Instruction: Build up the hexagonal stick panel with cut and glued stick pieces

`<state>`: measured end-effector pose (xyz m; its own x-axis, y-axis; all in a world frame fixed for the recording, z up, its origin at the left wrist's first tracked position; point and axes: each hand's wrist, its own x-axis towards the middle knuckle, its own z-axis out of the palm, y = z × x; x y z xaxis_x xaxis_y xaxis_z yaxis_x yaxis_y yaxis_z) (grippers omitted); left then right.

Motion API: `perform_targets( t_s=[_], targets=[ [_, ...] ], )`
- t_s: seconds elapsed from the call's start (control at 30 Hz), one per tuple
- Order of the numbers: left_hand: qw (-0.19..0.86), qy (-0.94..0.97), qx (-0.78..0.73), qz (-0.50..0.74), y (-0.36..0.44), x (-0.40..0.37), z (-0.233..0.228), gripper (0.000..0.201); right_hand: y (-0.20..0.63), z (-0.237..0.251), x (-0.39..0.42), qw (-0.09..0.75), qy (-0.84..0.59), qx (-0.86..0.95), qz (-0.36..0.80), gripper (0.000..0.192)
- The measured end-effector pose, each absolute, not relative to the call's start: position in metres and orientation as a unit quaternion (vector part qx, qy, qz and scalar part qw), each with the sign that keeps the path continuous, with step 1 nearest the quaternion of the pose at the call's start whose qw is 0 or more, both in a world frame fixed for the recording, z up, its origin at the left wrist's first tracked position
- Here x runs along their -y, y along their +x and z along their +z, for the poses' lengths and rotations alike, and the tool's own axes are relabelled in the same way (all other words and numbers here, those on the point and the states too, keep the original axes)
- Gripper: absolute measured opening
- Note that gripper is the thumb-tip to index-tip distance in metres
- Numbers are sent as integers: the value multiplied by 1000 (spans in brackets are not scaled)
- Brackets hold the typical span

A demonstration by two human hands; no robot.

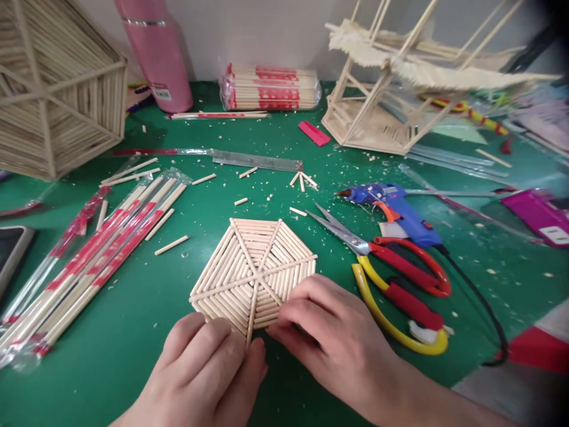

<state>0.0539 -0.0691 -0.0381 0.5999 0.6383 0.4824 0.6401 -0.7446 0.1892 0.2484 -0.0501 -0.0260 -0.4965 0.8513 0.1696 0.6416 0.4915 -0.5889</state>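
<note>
Green mat [133, 332]: hexagon panel [253, 270] near edge under both hands' [208, 367] [329, 332] fingertips.

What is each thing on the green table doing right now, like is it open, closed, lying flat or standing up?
hexagon panel: flat on the mat, both hands at its near edge
left hand: fingertips on the panel
right hand: fingertips on the panel
scissors: lying flat, blades slightly open
glue gun: lying on its side
pink bottle: standing, closed
chopstick packs: lying flat, wrapped
</note>
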Motion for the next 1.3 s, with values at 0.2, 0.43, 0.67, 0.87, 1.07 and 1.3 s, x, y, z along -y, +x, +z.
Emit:
perform_targets(
  t_s=[0.2,0.43,0.67,0.87,1.07,1.3],
  targets=[
    [39,-903,351,-245,55,70,-43,12,253,-25,51,233,-454,821,254,11],
    [51,-907,349,-229,51,71,-44,13,256,-23,50,239,-466,808,269,23],
    [50,-907,349,-232,52,69,-44,12,254,-21,51,238,-467,812,256,25],
    [45,-905,351,-238,53,71,-43,14,255,-23,51,243,-468,809,259,24],
    [59,-905,356,-227,54,71,-41,13,254,-24,52,243,-468,809,261,23],
    [64,-909,345,-225,52,72,-44,13,254,-23,50,245,-467,810,258,23]
  ],
)
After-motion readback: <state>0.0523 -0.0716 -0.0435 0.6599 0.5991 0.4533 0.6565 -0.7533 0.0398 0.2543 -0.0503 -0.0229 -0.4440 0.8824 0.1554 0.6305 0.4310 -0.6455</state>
